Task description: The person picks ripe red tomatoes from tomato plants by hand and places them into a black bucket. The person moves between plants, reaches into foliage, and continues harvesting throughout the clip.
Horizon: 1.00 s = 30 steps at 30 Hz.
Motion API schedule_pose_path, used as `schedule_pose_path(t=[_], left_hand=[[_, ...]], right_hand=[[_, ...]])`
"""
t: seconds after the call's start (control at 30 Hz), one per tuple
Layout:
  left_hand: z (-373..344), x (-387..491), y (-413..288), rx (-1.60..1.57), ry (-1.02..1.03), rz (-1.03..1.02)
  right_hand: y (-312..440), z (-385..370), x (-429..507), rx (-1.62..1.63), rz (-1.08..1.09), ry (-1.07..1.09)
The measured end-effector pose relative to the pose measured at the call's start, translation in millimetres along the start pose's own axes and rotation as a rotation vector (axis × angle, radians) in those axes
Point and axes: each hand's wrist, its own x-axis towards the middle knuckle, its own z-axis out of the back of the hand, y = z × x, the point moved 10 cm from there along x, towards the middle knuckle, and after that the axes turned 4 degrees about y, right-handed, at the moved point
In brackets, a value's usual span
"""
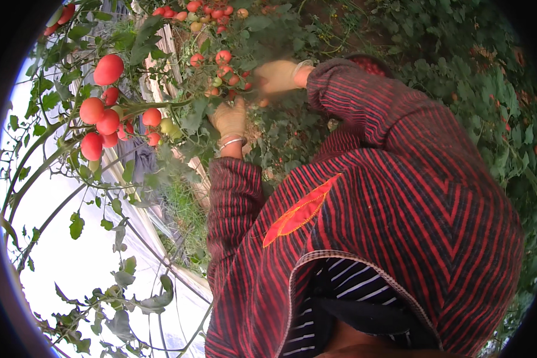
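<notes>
My left hand (pixel 229 118), in a pale work glove with a silver bangle at the wrist, reaches up to the lower edge of a cluster of small red tomatoes (pixel 224 70). Leaves and fruit cover its fingertips, so any grip is hidden. Just right of the same cluster, my right hand (pixel 275 77) is also gloved and blurred by motion. Its fingers are too smeared to show whether they hold anything. One green tomato (pixel 217 82) hangs among the red ones. Behind my right sleeve, a dark round container (pixel 387 67) of red tomatoes (pixel 370 66) is partly visible.
Larger red tomatoes (pixel 108 121) hang close to the camera at left on thick stems. Another cluster (pixel 210 12) hangs at the top. Bright plastic sheeting (pixel 94 255) lines the left side. Dense tomato foliage (pixel 483 98) fills the right.
</notes>
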Motion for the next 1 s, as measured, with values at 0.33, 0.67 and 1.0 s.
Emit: schedule_pose_path(t=[0.33,0.67,1.0], left_hand=[[-59,18,38,-0.267,0.128,0.048],[-50,13,36,-0.978,-0.059,0.458],[-75,1,61,-0.938,0.001,0.519]], right_hand=[[-25,19,-18,0.152,-0.167,-0.256],[-112,-31,-35,1.329,-0.336,-0.467],[-126,-97,44,1.158,0.224,-0.09]])
